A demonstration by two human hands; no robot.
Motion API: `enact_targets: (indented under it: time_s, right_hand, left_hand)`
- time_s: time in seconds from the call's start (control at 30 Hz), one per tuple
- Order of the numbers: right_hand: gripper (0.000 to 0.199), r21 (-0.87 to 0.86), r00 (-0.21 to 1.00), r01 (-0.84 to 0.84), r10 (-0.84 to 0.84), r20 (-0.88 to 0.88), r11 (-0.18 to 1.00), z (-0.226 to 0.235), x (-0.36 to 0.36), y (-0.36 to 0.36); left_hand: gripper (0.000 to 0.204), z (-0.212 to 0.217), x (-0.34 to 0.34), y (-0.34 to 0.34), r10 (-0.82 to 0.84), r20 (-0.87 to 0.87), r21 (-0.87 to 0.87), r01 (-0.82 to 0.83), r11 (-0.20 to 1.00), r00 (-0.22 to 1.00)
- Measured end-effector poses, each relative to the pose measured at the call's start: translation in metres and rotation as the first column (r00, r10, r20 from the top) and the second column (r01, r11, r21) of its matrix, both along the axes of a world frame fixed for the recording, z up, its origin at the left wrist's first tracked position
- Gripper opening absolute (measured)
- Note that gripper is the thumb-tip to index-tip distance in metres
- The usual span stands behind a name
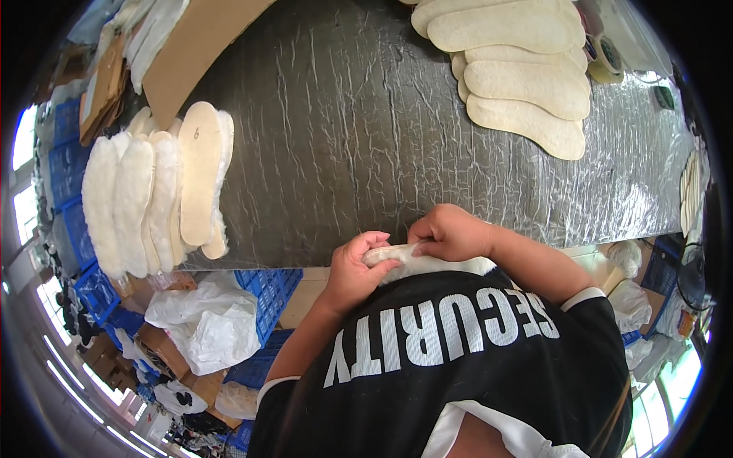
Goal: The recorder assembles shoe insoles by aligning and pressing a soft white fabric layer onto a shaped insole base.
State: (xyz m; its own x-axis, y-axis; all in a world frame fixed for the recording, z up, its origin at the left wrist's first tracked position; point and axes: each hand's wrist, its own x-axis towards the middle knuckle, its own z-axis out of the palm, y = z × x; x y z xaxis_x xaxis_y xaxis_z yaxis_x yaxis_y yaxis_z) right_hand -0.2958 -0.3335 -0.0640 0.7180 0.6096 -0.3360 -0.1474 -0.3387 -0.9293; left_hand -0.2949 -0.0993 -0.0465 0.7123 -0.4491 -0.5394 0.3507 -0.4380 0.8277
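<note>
Far left: blue crates (76,229) stacked beside the bench, crumpled white bags (210,324) on the floor below. Left on the dark table (343,137): a row of fleecy white insoles (134,202), overlapped, long axes running away from the person, one turned smooth side up; a cardboard sheet (195,46) lies beyond them. Centre, at the near table edge: the person's left hand (353,271), fingers curled and clamped on the left end of a fleece insole (405,259). The insole lies crosswise, long axis left to right, pressed against the black shirt (458,359), directly between the two hands. Just right of it: the right hand (450,233), closed in a pinch on the insole's upper edge, sitting slightly farther from the body than the left. Both hands touch the piece; neither is nearer. Right, far side of the table: a pile of flat beige insoles (519,69), fanned, long axes left to right, well apart from the hands. A tape roll (607,61) sits just beside that pile.
</note>
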Motion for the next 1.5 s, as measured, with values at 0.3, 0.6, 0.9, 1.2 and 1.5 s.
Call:
enact_targets:
  time_s: [0.3,0.6,0.9,1.2,1.5]
  right_hand:
    - [0.014,0.002,0.999,-0.033,0.033,0.037,0.999,0.005,0.002,-0.001]
    - [0.019,-0.151,0.975,-0.092,0.12,0.189,0.984,0.018,0.004,0.008]
    - [0.021,-0.118,0.983,-0.157,0.166,0.079,0.981,0.021,0.015,0.013]
    - [0.02,-0.004,0.95,-0.236,0.229,-0.213,0.972,0.005,0.041,0.036]
    - [0.024,-0.102,0.967,-0.253,0.254,0.0,0.962,0.01,0.017,0.042]
  left_hand:
    - [0.038,-0.012,-0.011,0.004,0.198,-0.12,-0.171,-0.216,0.961,0.973]
    - [0.031,0.007,0.001,0.031,-0.064,0.64,0.028,0.06,0.998,0.765]
    - [0.019,0.013,0.002,0.022,-0.263,0.755,0.206,0.163,0.965,0.6]
    - [0.011,-0.004,-0.002,0.014,-0.235,0.808,0.133,0.221,0.966,0.54]
    - [0.018,-0.024,-0.013,0.023,-0.115,0.78,0.035,0.141,0.989,0.615]
